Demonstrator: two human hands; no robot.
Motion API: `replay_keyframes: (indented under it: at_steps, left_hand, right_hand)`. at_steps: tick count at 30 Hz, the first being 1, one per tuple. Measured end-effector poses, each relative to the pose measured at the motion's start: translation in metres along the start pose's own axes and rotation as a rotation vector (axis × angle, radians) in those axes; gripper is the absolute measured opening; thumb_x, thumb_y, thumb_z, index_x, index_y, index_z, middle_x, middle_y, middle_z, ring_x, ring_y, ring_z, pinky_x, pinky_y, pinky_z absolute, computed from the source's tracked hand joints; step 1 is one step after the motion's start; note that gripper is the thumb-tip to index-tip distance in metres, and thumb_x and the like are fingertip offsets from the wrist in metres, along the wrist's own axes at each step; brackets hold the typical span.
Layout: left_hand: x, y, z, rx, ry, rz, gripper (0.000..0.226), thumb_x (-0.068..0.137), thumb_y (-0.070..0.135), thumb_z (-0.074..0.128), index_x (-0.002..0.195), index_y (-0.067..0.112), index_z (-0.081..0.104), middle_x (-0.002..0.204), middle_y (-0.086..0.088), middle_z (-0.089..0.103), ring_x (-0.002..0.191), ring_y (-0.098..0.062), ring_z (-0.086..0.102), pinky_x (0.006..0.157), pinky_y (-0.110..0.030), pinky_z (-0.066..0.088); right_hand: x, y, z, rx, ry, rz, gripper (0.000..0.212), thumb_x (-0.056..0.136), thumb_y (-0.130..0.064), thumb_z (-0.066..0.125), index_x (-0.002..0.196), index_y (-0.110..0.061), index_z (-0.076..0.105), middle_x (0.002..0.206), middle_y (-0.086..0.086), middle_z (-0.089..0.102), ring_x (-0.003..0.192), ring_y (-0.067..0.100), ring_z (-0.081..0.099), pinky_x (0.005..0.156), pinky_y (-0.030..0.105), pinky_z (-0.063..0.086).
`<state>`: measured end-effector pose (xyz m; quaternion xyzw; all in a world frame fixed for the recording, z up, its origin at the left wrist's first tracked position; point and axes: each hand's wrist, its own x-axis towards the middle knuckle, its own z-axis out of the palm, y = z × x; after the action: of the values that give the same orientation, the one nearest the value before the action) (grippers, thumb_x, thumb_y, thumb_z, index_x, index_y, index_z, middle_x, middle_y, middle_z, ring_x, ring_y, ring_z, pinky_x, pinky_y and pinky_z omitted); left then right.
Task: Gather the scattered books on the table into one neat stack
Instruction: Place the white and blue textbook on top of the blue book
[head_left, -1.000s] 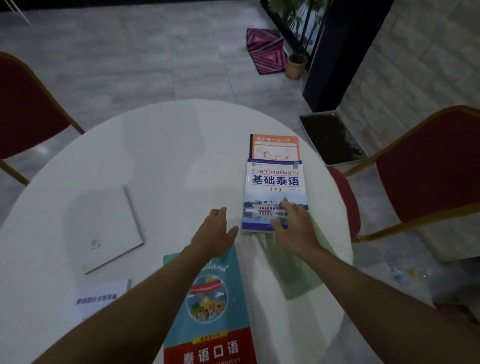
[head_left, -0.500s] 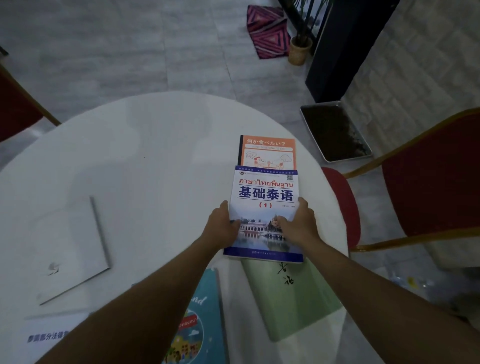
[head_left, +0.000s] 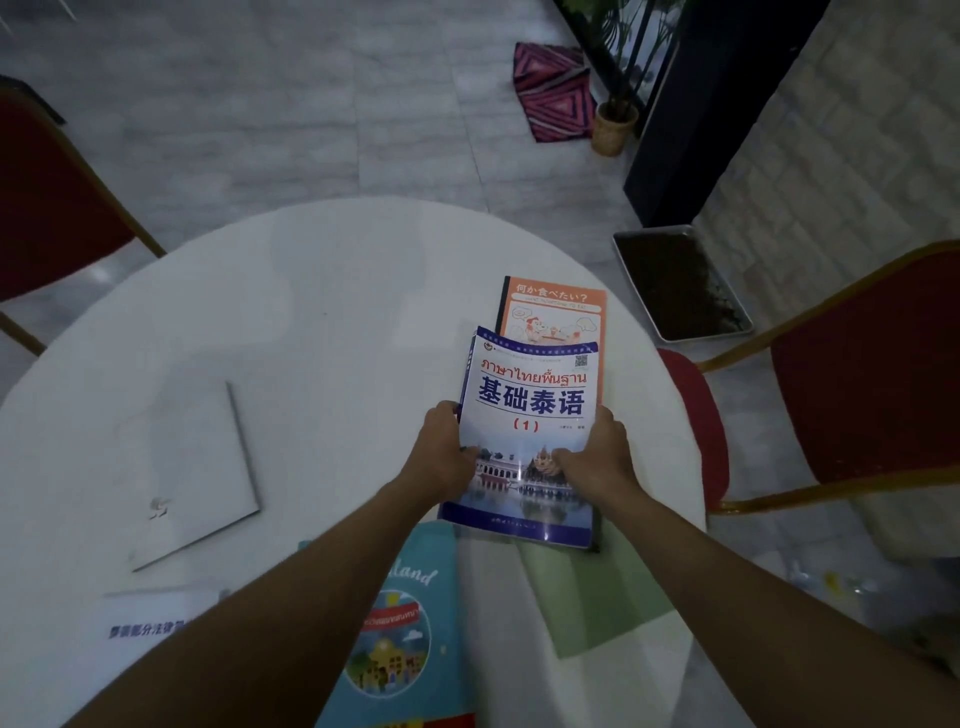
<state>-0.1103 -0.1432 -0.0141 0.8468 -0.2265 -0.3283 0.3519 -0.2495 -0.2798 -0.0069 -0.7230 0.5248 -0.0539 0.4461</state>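
A blue-and-white Thai textbook (head_left: 530, 405) is held at both side edges, raised slightly over the round white table (head_left: 322, 312). My left hand (head_left: 441, 452) grips its left edge and my right hand (head_left: 597, 457) grips its right edge. Its far end overlaps an orange notebook (head_left: 558, 306) lying flat. A pale green book (head_left: 597, 592) lies under its near end, partly over the table's edge. A teal book (head_left: 410, 639) lies between my forearms. A white book (head_left: 192, 473) lies at the left, and a white booklet with blue text (head_left: 150, 618) sits near the lower left.
Red chairs with gold frames stand at the right (head_left: 872, 384) and the far left (head_left: 47, 208). On the floor beyond the table lie a metal tray of dark soil (head_left: 680, 280), a potted plant (head_left: 615, 122) and a pink patterned cushion (head_left: 553, 91).
My left hand moved from the table onto the textbook's left edge. Both hands now grip the textbook and its near end has lifted and shifted toward me, uncovering more of the orange notebook.
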Motion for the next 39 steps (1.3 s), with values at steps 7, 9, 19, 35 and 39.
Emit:
replay_keyframes:
  at_steps: [7,9,19,35,39]
  left_hand:
    - [-0.069,-0.049,-0.036,-0.001,-0.015,-0.02,0.047,0.082,0.012,0.075,0.116,0.019,0.043,0.115,0.003,0.052,0.102,-0.015,0.056,0.077,-0.026,0.057]
    - [-0.091,-0.066,-0.045,0.038,-0.018,-0.045,0.052,0.081,0.013,0.076,0.12,0.014,0.042,0.125,-0.006,0.049,0.114,-0.022,0.055,0.093,-0.04,0.057]
    - [-0.19,-0.153,-0.067,0.054,-0.062,-0.138,0.063,0.08,0.018,0.077,0.131,0.012,0.041,0.132,-0.008,0.045,0.125,-0.024,0.049,0.102,-0.046,0.05]
    - [-0.239,-0.198,-0.055,0.266,-0.138,-0.12,0.073,0.085,0.036,0.071,0.138,0.01,0.028,0.139,-0.008,0.031,0.13,-0.021,0.037,0.108,-0.037,0.042]
    - [-0.235,-0.195,-0.051,0.257,-0.11,-0.122,0.071,0.086,0.03,0.072,0.137,0.01,0.028,0.14,-0.009,0.03,0.131,-0.022,0.036,0.109,-0.038,0.041]
  right_hand:
    - [-0.074,-0.001,0.035,0.005,-0.041,-0.044,0.065,0.075,0.003,0.08,0.13,-0.011,0.048,0.128,0.012,0.058,0.112,0.027,0.062,0.084,0.035,0.058]
    - [-0.095,0.001,0.048,-0.04,-0.059,-0.071,0.063,0.076,0.002,0.077,0.131,-0.01,0.048,0.129,0.012,0.054,0.11,0.025,0.059,0.086,0.036,0.055]
    - [-0.188,0.026,0.113,-0.113,-0.191,-0.102,0.063,0.077,0.003,0.074,0.132,-0.013,0.05,0.128,0.012,0.056,0.114,0.028,0.061,0.093,0.043,0.058]
    - [-0.231,0.055,0.137,-0.336,-0.213,-0.019,0.054,0.078,-0.02,0.076,0.123,-0.021,0.047,0.131,0.006,0.035,0.121,0.025,0.045,0.103,0.037,0.047]
    - [-0.228,0.058,0.138,-0.311,-0.199,-0.008,0.047,0.086,-0.028,0.072,0.123,-0.019,0.046,0.134,0.008,0.035,0.126,0.026,0.043,0.104,0.037,0.044]
